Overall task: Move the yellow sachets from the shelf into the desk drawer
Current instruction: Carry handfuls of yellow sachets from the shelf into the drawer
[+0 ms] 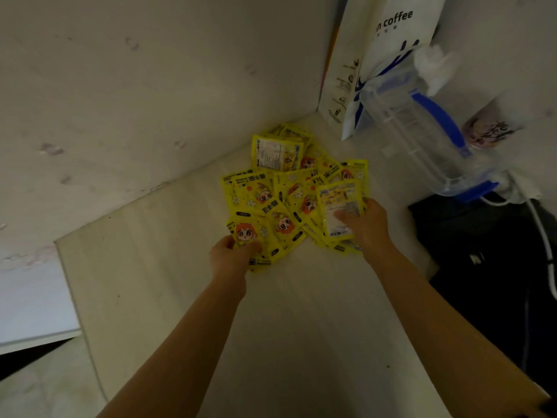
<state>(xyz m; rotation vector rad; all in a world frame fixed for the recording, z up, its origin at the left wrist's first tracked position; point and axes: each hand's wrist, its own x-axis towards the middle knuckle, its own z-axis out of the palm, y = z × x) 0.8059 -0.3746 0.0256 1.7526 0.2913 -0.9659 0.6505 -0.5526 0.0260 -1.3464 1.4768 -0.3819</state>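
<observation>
A pile of several yellow sachets (pixel 283 188) with a red-haired cartoon face lies in the back corner of the pale shelf (pixel 150 267). My left hand (pixel 230 256) grips the sachets at the pile's near left edge, thumb on top of one. My right hand (pixel 366 223) holds a small stack of sachets at the pile's near right side, thumb pressed on a sachet that shows its printed back. The desk drawer is out of view.
A white paper coffee bag (pixel 388 40) leans in the corner behind the pile. A clear plastic jug with blue handle (pixel 428 131) lies tilted to the right. A black object (pixel 482 251) with white cables (pixel 542 236) fills the right. The shelf's side wall (pixel 120 101) rises at left.
</observation>
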